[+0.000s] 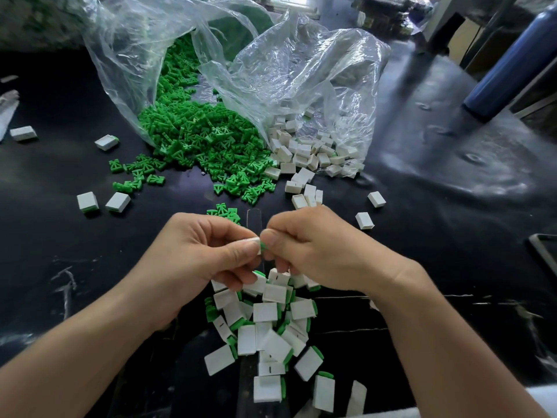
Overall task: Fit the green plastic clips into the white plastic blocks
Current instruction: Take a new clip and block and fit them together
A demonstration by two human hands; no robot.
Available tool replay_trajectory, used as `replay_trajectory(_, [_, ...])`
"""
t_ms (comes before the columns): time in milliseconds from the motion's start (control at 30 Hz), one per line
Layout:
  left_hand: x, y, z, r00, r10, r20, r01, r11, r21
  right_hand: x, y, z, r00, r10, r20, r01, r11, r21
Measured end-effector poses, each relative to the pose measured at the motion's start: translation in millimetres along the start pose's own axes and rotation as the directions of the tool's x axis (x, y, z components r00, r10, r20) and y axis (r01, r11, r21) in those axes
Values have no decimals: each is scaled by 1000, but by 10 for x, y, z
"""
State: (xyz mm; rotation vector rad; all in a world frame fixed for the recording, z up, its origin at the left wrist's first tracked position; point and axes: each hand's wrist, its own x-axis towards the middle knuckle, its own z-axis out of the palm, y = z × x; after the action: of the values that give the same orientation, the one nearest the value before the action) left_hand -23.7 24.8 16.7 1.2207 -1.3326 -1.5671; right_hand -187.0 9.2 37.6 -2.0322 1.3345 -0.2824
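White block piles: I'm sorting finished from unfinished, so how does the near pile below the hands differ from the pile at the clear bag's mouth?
The near pile shows green edges on its blocks, so clips are seated; the bag pile is plain white, and some of its blocks show hollow openings. The near pile lies out on the dark table; the bag pile spills from the clear bag. Both hold small white blocks.
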Motion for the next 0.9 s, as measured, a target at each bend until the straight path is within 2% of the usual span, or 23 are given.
replay_trajectory(100, [-7,14,-4,999,-19,39,18,1000,12,-25,-10,-39,999,-15,43,17,998,-68])
replay_trajectory(233, [-6,30,-47,1000,9,-17,-10,998,-65,2,-81,65,981,-113,-160,99,991,-92])
replay_trajectory(333, [-16,23,-29,995,42,-95,-54,990,-130,26,-113,156,944,-135,-302,131,991,-33])
replay_trajectory(533, [-27,-4,30,983,61,-174,-98,972,-215,61,-132,301,897,-91,-434,141,987,83])
replay_trajectory(733, [1,4,-4,990,43,-137,-69,979,-194,67,-83,271,921,-58,-386,120,983,139])
replay_trajectory(833, [7,10,13,992,72,-106,-88,984,-153,54,-44,160,954,19,-298,91,933,349])
replay_trajectory(900, [2,11,17,987,105,-117,-122,982,-143,55,-29,118,961,110,-252,42,847,529])
